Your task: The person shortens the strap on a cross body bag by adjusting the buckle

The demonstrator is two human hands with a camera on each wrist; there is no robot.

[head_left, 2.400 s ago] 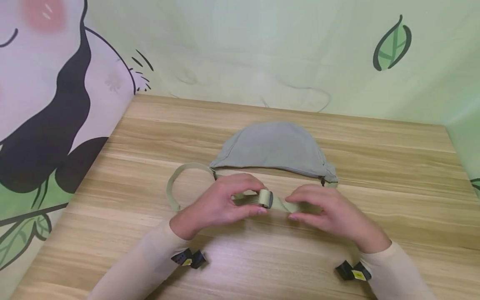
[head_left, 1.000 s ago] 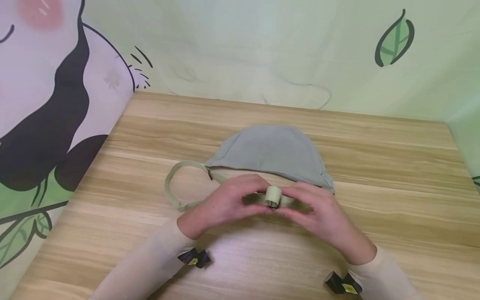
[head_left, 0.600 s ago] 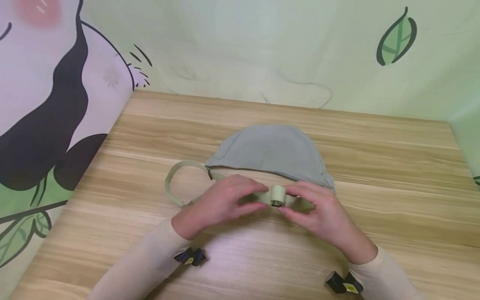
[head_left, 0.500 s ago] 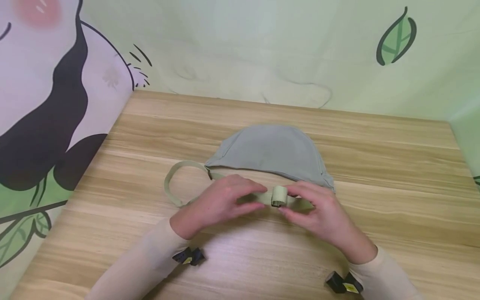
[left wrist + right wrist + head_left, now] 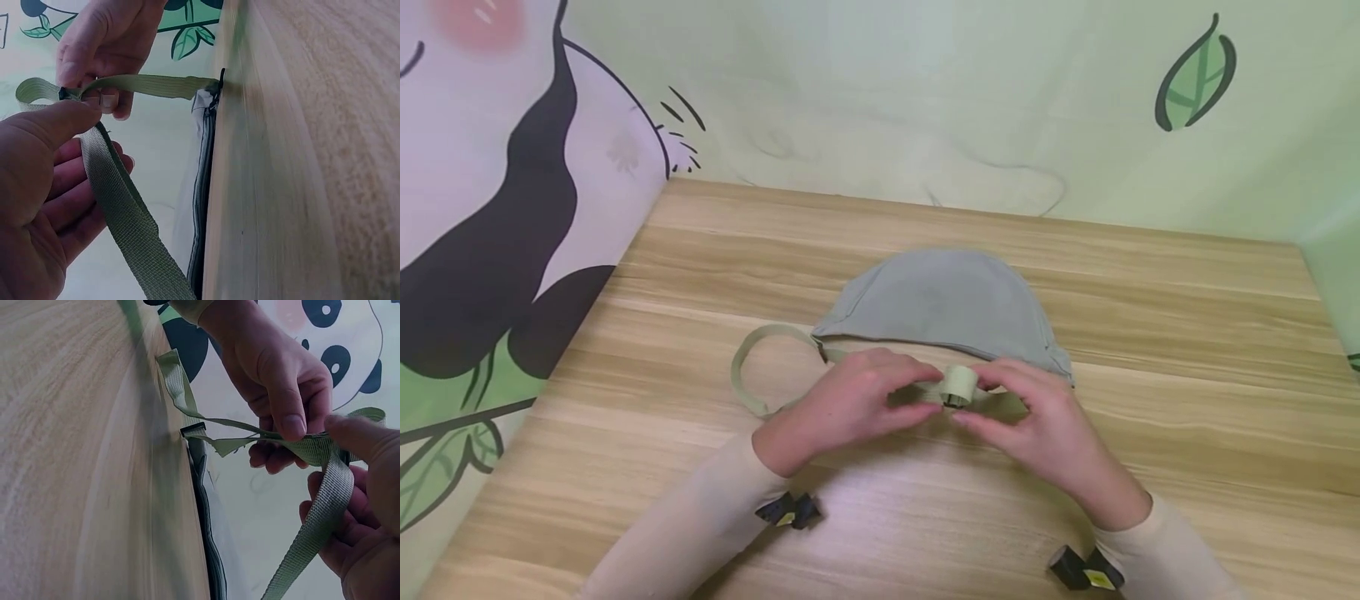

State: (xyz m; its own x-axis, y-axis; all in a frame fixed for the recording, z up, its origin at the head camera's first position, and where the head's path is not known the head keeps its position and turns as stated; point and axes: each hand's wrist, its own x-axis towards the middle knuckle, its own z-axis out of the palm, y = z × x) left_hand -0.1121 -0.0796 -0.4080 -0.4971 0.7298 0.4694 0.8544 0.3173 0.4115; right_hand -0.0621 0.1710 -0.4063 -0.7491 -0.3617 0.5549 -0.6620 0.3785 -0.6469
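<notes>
A grey crescent-shaped waist bag [image 5: 943,300] lies on the wooden table, its zipped straight edge towards me. From its ends runs a light green webbing strap [image 5: 741,358], which curves in an arc at the left. In front of the bag, a short loop of strap [image 5: 959,382] stands up from a dark strap slider [image 5: 64,94]. My left hand [image 5: 857,396] pinches the strap just left of the slider, thumb below. At the slider's right side, my right hand [image 5: 1037,412] pinches the strap between thumb and fingers. The right wrist view shows the strap [image 5: 319,512] hanging down below both hands.
The wooden table [image 5: 880,533] reaches back to a pale green wall [image 5: 880,100] with printed leaves. A panda-printed panel [image 5: 542,167] borders the left side. A small black device [image 5: 788,510] sits at the left wrist and another [image 5: 1084,568] at the right.
My right hand has moved left along the strap to the slider. The strap loop has turned and shifted slightly right. In the last half second both hands have barely moved.
</notes>
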